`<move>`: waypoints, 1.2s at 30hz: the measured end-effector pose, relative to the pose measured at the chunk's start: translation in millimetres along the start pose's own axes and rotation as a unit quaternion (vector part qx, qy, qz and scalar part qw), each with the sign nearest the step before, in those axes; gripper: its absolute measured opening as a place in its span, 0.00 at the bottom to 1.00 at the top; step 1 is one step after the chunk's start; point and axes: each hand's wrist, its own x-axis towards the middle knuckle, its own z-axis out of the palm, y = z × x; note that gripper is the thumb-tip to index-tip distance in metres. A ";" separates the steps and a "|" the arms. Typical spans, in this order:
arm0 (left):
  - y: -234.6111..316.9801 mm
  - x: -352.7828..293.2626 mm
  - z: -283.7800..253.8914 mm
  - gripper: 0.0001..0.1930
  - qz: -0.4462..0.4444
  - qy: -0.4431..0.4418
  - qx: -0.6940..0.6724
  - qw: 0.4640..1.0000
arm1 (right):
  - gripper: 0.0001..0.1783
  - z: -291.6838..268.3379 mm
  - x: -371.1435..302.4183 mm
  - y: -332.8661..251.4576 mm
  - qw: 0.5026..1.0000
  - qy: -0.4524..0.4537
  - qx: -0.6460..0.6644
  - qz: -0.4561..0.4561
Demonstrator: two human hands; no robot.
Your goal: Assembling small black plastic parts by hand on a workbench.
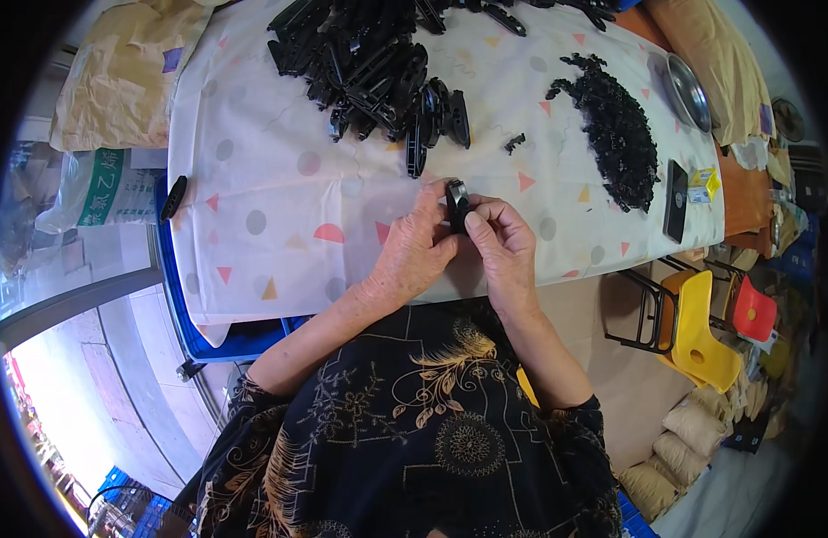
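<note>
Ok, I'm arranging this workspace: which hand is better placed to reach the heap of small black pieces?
Likely the right hand: the heap lies to its right, farther from the left hand. Both hands hold a black part.

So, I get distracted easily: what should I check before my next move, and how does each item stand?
1. Held black part steadied: ok, between the fingers of the left hand and right hand.
2. Pile of black parts in view: ok, beyond the hands.
3. Heap of tiny black pieces in view: ok, right side of the table.
4. All tiny pieces in that heap: not ok, a stray bit lies to its left.
5. Held part's fine details: cannot tell, too small and partly covered.
</note>
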 end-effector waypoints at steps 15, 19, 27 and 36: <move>9.5 -1.5 0.0 0.36 -0.027 -0.047 0.016 0.998 | 0.03 -13.2 -0.1 -0.6 0.998 -0.027 -0.060 0.013; 1.1 -0.5 1.5 0.36 -0.036 -0.048 -0.003 0.998 | 0.08 -10.5 -2.0 2.2 0.997 -0.031 -0.069 -0.011; 0.1 -1.6 0.1 0.32 0.009 -0.046 -0.089 0.995 | 0.17 -7.4 6.0 -10.7 0.990 -0.112 0.035 0.081; 16.0 6.5 -19.2 0.22 0.112 0.004 0.081 0.990 | 0.15 -21.0 22.7 -21.6 0.990 -0.118 -0.081 0.015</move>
